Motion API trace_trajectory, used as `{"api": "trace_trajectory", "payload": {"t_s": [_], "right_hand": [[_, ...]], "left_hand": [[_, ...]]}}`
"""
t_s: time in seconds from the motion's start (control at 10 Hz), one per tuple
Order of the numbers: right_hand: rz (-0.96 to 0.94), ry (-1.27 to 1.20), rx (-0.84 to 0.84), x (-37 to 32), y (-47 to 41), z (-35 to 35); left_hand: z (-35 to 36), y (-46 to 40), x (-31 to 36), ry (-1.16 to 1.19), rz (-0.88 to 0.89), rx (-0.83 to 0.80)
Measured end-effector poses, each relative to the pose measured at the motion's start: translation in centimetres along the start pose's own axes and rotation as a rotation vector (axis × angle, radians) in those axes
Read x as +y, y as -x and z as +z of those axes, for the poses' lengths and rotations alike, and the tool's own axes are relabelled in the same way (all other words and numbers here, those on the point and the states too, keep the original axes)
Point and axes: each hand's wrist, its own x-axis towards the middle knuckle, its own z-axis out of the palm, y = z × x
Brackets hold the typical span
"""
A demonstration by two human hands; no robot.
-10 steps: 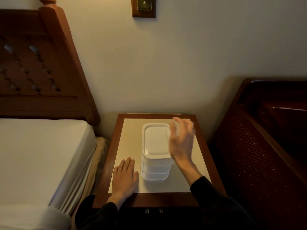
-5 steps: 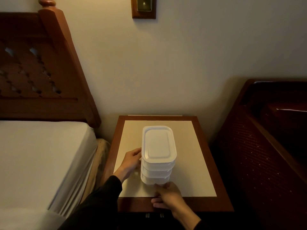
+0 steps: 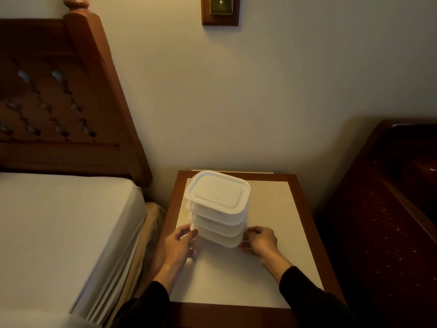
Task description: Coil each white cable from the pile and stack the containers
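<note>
A stack of white lidded containers [image 3: 218, 204] is on the nightstand [image 3: 305, 209], turned at an angle and leaning slightly left. My left hand [image 3: 178, 245] grips the bottom container on its left side, thumb and fingers curled around the edge. My right hand [image 3: 260, 241] grips the bottom container on its right side. Whether the stack is lifted off the cream top is unclear. No white cable is in view.
A bed with a white sheet [image 3: 59, 233] and a carved wooden headboard [image 3: 59, 102] lies left of the nightstand. Dark wooden furniture [image 3: 383, 233] stands close on the right. The wall with a brass switch plate [image 3: 220, 8] is behind.
Both hands moved to the sides of the bottom container; the right hand came from the front edge. The stack has rotated and shifted toward the back left of the nightstand.
</note>
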Motion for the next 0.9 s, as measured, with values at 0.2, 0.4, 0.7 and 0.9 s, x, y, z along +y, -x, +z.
{"api": "trace_trajectory", "payload": {"t_s": [0.2, 0.4, 0.7, 0.9], "right_hand": [[-0.067, 0.103, 0.007, -5.2, -5.8, 2.8], [-0.076, 0.093, -0.008, -8.9, -10.0, 5.7], [-0.072, 0.064, 0.000, -11.1, -14.4, 7.7], [-0.098, 0.199, 0.023, -10.5, -14.5, 8.1]], "left_hand": [[0.3, -3.9, 1.5, 0.006, -0.011, 0.021], [1.2, -9.6, 3.7, 0.054, -0.009, 0.066], [2.0, -13.9, 5.1, 0.104, -0.010, 0.070], [1.9, -13.3, 5.3, 0.103, -0.074, 0.063]]}}
